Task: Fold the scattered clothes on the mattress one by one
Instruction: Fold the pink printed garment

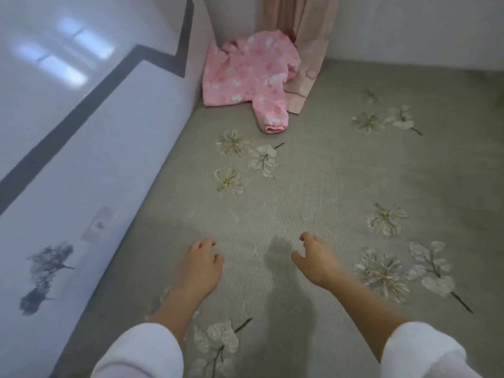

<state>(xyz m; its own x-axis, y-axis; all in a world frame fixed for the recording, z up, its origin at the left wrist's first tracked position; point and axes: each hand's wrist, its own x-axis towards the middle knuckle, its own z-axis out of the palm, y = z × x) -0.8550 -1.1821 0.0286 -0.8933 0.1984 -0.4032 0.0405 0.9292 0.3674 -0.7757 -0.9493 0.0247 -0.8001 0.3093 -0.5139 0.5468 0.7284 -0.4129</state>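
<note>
1. I have one view only: a wide-angle camera worn on the head, facing forward and steeply down.
2. Nearest, at the lower edge, are the left hand (197, 264) and right hand (315, 260), over the grey flower-embroidered mattress (313, 186).
3. Farthest, top centre, lies the pink floral fleece garment (245, 75); a glossy white panel (81, 159) bounds the left.

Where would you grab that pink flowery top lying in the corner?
Probably by the sleeve of the pink top, coming from the near side: it sticks out this way, while the rest lies crumpled against the wall and curtain.
</note>
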